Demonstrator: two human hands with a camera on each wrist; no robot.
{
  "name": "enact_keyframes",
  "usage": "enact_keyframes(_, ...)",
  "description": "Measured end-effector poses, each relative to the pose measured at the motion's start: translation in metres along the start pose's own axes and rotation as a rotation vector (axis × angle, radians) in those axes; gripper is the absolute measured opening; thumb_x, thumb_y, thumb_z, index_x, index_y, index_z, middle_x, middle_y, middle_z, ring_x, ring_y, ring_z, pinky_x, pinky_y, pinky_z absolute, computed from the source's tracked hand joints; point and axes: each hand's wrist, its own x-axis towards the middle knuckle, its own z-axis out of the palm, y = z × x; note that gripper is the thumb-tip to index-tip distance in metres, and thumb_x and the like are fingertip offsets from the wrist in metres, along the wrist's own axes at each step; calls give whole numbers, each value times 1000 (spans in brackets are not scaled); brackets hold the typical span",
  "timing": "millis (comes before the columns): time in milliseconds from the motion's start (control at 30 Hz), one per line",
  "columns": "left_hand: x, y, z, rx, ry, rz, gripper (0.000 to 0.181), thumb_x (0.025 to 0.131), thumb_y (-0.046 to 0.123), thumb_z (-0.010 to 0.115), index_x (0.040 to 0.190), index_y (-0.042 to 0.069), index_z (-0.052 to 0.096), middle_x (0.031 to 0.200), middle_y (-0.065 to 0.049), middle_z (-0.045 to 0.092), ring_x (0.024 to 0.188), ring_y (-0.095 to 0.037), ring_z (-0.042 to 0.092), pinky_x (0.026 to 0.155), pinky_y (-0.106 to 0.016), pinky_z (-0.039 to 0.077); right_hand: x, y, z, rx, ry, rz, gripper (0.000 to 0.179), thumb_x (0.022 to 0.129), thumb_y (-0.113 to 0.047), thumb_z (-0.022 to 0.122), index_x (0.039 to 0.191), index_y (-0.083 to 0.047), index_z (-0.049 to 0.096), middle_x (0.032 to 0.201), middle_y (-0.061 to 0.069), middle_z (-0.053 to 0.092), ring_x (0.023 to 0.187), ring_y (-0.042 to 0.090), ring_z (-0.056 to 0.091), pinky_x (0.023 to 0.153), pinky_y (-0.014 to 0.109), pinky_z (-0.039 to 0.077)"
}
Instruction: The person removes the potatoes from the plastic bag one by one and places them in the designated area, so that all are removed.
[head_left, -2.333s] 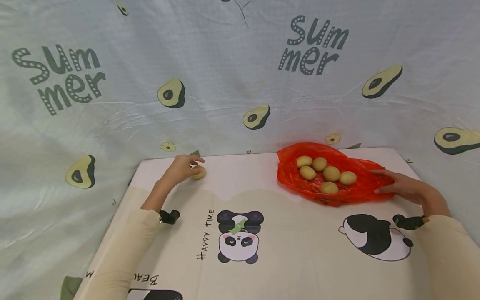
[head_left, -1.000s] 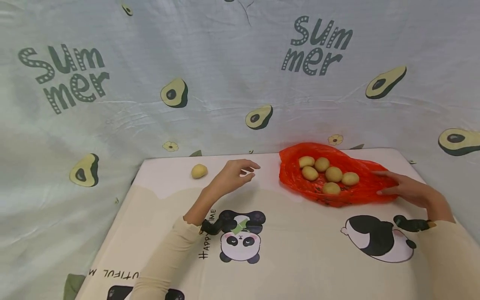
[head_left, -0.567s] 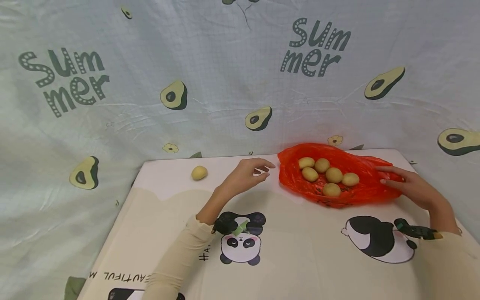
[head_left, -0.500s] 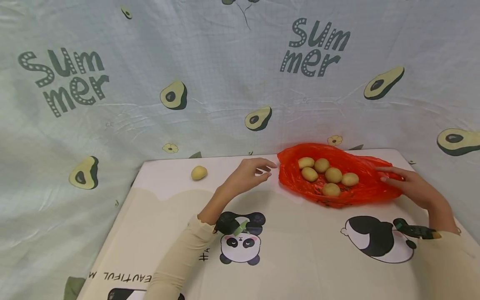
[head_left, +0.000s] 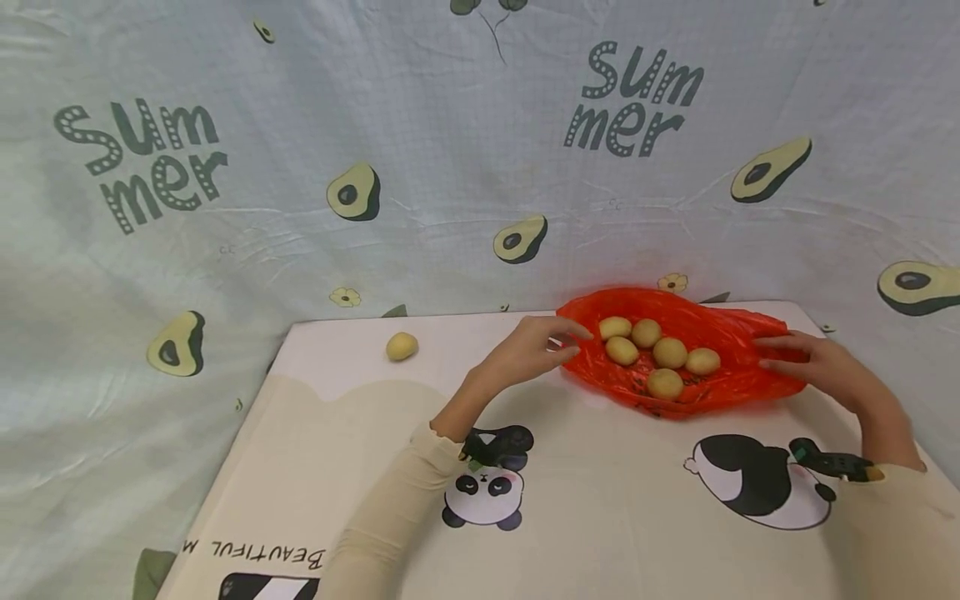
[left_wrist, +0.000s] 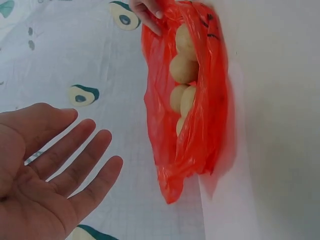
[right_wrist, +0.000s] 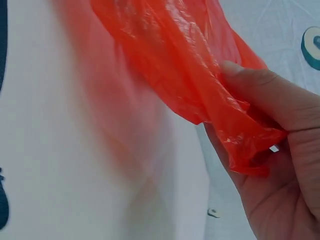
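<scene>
Left hand: fingers spread loosely apart, gripping nothing (head_left: 534, 350); in the head view its fingertips overlap the near side of the red plastic bag (head_left: 738, 335), while the left wrist view shows a gap between them.
Right hand: thumb and fingers pinch gathered plastic at the bag's other end (head_left: 828, 367).
Red plastic bag: between the two hands, lying on its side along the counter (head_left: 615, 500), mouth gaping so the inside shows; dark printed marks on its wall.
Inside the bag: six yellowish potatoes (head_left: 670, 352) visible from the head view, clustered between the hands, most of them closer to the left hand; one lies nearest the person.
Outside the bag: a single potato (head_left: 402, 346) on the counter, well to the left of the left hand.
Panda print: on the counter's cover, just below the left wrist (head_left: 483, 492).
Avocado-print cloth: hanging behind both hands (head_left: 435, 125).
</scene>
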Motion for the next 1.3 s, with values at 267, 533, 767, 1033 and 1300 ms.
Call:
enact_keyframes(267, 22, 4, 15, -23, -34, -10, 27, 99, 7, 64, 126, 6, 70, 123, -5, 70, 111, -17, 65, 93, -17, 51, 5, -8, -9, -94, -64, 56, 77, 94, -44, 71, 147, 5, 45, 146, 42, 33, 125, 62, 32, 88, 64, 53)
enact_keyframes(533, 42, 4, 27, 9, -90, -8, 28, 99, 11, 67, 126, 8, 70, 126, -8, 70, 114, -16, 65, 93, -16, 50, 8, -12, -11, -137, -90, 74, 72, 93, -39, 72, 142, 8, 49, 143, 44, 34, 122, 63, 34, 89, 63, 54)
enact_keyframes(767, 61, -2, 42, 20, -158, 6, 33, 97, 11, 70, 130, 6, 68, 126, -6, 70, 104, -9, 67, 86, -10, 50, 7, -13, -11, -159, -94, 82, 69, 92, -33, 74, 140, 10, 50, 140, 45, 35, 119, 63, 35, 86, 60, 56)
enact_keyframes(1033, 84, -5, 54, -21, -253, -17, 39, 95, 13, 72, 133, 4, 66, 128, -10, 69, 102, -7, 64, 86, -8, 48, 5, -13, -11, -151, -101, 82, 67, 92, -31, 73, 140, 11, 50, 139, 46, 36, 117, 61, 38, 86, 57, 57)
enact_keyframes(1300, 109, -11, 63, 40, -390, -16, 40, 93, 13, 74, 133, 8, 67, 129, -6, 68, 112, -13, 62, 88, -8, 47, 5, -16, -11, -170, -103, 73, 68, 93, -31, 72, 139, 12, 49, 139, 47, 36, 117, 62, 39, 88, 61, 55)
